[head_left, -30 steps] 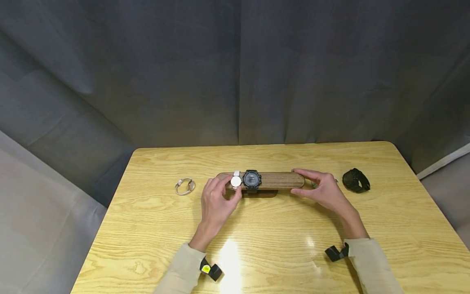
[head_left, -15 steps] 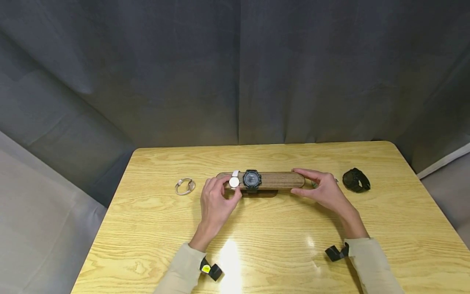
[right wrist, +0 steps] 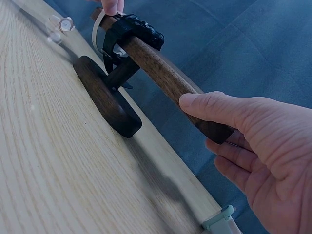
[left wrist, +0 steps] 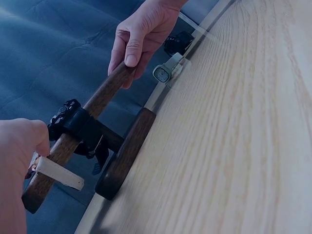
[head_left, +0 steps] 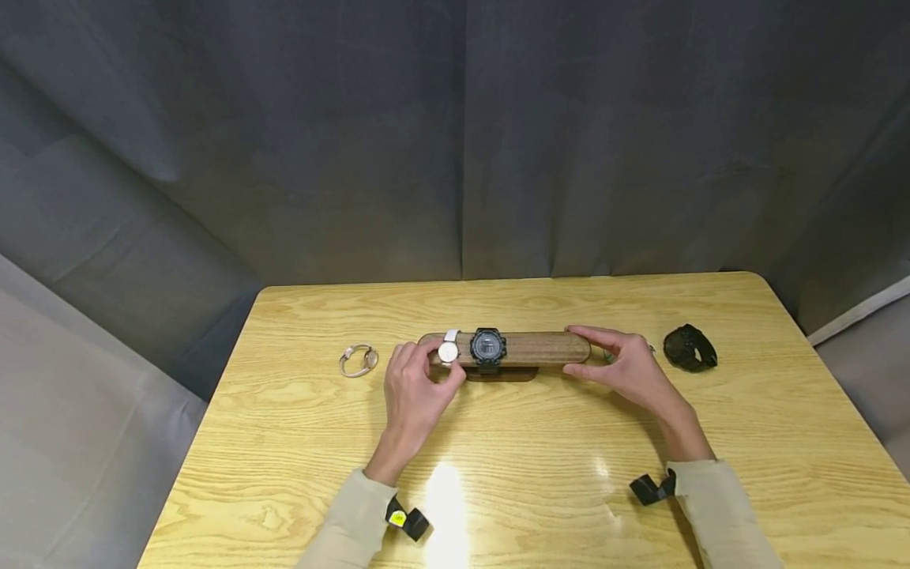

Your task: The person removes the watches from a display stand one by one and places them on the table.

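Observation:
A wooden watch stand [head_left: 543, 348] stands on the table, its long bar raised on a post over a rounded base [right wrist: 105, 97]. Around the bar's left part hangs a white-strapped watch [head_left: 448, 352] with a pale round dial. My left hand [head_left: 415, 395] pinches this watch at its case between thumb and fingers. Just right of it, a chunky black digital watch [head_left: 487, 346] is looped on the bar. My right hand [head_left: 629, 367] grips the bar's right end, thumb on the near side and fingers on the far side, as the right wrist view shows.
Left of the stand lies a slim light-coloured watch [head_left: 359, 361]. A black watch [head_left: 690, 348] lies at the right. Behind my right hand is a pale green watch [left wrist: 163, 73], mostly hidden in the head view. A dark curtain [head_left: 455, 142] hangs behind the table.
My left hand has slid the white-strapped watch a little leftward along the bar, widening the gap to the black digital watch. My right hand keeps its place at the bar's end.

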The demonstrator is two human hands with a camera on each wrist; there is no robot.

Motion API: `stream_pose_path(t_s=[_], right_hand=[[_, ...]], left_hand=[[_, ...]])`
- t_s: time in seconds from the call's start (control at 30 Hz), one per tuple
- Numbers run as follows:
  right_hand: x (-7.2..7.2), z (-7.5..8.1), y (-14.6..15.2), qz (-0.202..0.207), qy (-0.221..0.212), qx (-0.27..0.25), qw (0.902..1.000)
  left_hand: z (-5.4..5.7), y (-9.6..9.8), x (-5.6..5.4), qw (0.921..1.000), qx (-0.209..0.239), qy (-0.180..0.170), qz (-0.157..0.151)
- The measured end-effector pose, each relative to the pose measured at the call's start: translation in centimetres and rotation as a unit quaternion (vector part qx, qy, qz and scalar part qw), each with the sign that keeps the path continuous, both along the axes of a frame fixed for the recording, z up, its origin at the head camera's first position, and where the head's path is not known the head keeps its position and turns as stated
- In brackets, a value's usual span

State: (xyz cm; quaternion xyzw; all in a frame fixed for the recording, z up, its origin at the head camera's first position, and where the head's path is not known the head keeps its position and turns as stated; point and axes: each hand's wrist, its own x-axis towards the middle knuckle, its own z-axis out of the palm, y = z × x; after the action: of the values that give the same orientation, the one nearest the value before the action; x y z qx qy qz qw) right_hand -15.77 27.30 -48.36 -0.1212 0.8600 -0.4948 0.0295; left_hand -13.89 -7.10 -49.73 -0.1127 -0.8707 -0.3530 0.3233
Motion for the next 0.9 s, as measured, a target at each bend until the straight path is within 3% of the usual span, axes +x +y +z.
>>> stream_pose_path(t_s=[0.9], right_hand=[[-0.06,0.03,0.02,-0.003,-0.008,0.001,1.0]], left_hand=[[0.5,-0.47,0.01,0.9997,0.002,-0.02,0.015]])
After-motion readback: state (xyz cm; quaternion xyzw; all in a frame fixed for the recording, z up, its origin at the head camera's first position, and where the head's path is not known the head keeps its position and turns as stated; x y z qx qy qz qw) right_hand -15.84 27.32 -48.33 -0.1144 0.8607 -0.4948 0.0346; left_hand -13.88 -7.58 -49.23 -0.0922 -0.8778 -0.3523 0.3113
